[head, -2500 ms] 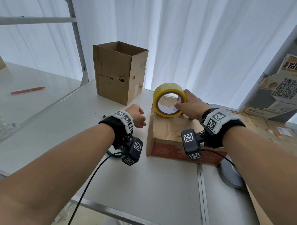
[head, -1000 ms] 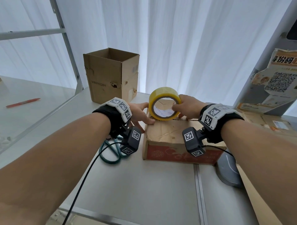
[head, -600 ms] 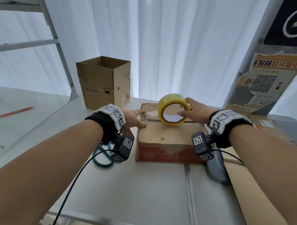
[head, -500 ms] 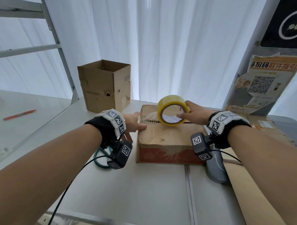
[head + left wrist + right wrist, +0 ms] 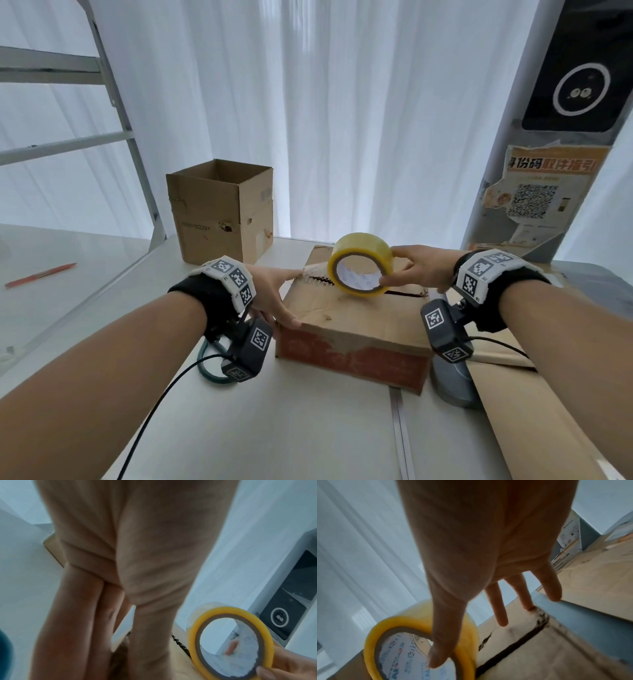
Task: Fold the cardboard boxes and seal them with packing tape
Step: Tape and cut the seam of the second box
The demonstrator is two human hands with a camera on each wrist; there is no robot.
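The right hand (image 5: 419, 270) grasps the yellow tape roll (image 5: 359, 263), thumb in its core, standing it on edge on the top seam of the closed cardboard box (image 5: 352, 329) near the table's (image 5: 308, 428) middle. The left hand (image 5: 270, 294) lies released, fingers straight, pressing the box's left edge; an open box (image 5: 221, 212) stands farther left

**White curtains, pale table, grey pillar**

Backed by sheer white curtains (image 5: 342, 113), lit bright from behind. Fronted by a pale grey table (image 5: 308, 428), split by a narrow seam. Framed at left by a slanting metal frame (image 5: 113, 102) above a second pale surface (image 5: 68, 291). Closed at right by a grey pillar (image 5: 513, 192) bearing a torn QR-code poster (image 5: 534, 198) and a dark panel (image 5: 582, 78).
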